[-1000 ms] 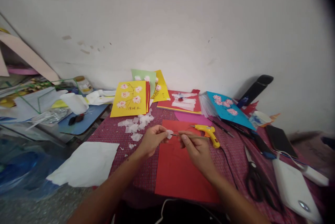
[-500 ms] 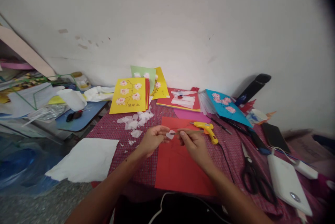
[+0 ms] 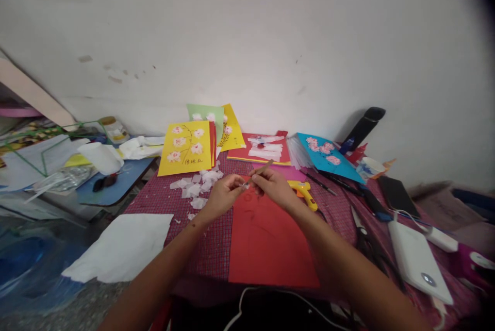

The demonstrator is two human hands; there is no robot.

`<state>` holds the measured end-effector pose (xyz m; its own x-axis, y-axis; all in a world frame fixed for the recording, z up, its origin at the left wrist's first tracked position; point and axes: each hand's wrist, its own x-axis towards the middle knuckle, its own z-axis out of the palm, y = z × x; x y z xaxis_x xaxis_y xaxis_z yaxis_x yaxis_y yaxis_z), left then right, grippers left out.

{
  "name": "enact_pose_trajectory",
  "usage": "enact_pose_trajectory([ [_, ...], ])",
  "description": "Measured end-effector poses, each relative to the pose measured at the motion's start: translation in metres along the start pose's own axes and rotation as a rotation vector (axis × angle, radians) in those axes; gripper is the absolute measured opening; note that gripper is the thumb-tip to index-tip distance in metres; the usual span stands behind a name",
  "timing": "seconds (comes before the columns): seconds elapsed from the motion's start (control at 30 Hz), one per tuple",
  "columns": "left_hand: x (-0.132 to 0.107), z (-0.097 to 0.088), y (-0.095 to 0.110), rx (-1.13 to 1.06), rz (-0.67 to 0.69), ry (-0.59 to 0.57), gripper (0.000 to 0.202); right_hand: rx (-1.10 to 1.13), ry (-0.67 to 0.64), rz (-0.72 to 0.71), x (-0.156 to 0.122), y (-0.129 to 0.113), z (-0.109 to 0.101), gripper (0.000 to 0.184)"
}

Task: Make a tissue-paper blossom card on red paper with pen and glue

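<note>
My left hand is closed, pinching a small piece of white tissue paper at its fingertips. A thin brown stick is gripped in my right hand, its lower tip at the tissue piece and its other end slanting up to the right. Whether it is a brush or a pencil I cannot tell. Both hands are over the top of a red paper sheet with faint dark lines. Torn white tissue pieces lie left of them. Beside my right hand is a yellow glue gun, partly hidden.
Yellow cards with tissue flowers lean at the back wall. A blue flower card stands right. Scissors and a white power bank lie at the right. A white sheet overhangs the left edge.
The stick has swung from nearly level to slanting upward. My hands have come closer together, and the tissue piece, flat before, is now bunched at the stick's tip. The view has shifted slightly.
</note>
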<state>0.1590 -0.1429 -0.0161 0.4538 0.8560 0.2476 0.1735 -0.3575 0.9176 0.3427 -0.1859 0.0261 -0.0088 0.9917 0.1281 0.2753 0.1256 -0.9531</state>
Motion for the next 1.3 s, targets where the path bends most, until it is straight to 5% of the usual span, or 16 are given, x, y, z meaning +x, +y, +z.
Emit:
enact_pose_trajectory([
  [0.17, 0.012, 0.0, -0.013, 0.232, 0.072, -0.09, 0.012, -0.372, -0.067, -0.018, 0.016, 0.016, -0.004, 0.025],
  [0.4, 0.025, 0.007, -0.034, 0.352, 0.117, -0.221, 0.016, -0.589, -0.08, -0.011, 0.026, 0.028, 0.003, 0.02],
  [0.67, 0.03, 0.01, -0.037, 0.326, 0.095, -0.231, 0.01, -0.693, -0.096, 0.002, 0.026, 0.032, 0.004, 0.021],
  [1.03, 0.025, 0.011, -0.036, 0.208, 0.068, -0.155, 0.004, -0.488, -0.011, 0.046, 0.02, 0.03, 0.0, 0.017],
  [1.3, 0.016, 0.014, -0.02, -0.358, -0.178, -0.045, 0.027, -0.093, 0.108, 0.087, 0.004, 0.027, -0.002, 0.025],
])
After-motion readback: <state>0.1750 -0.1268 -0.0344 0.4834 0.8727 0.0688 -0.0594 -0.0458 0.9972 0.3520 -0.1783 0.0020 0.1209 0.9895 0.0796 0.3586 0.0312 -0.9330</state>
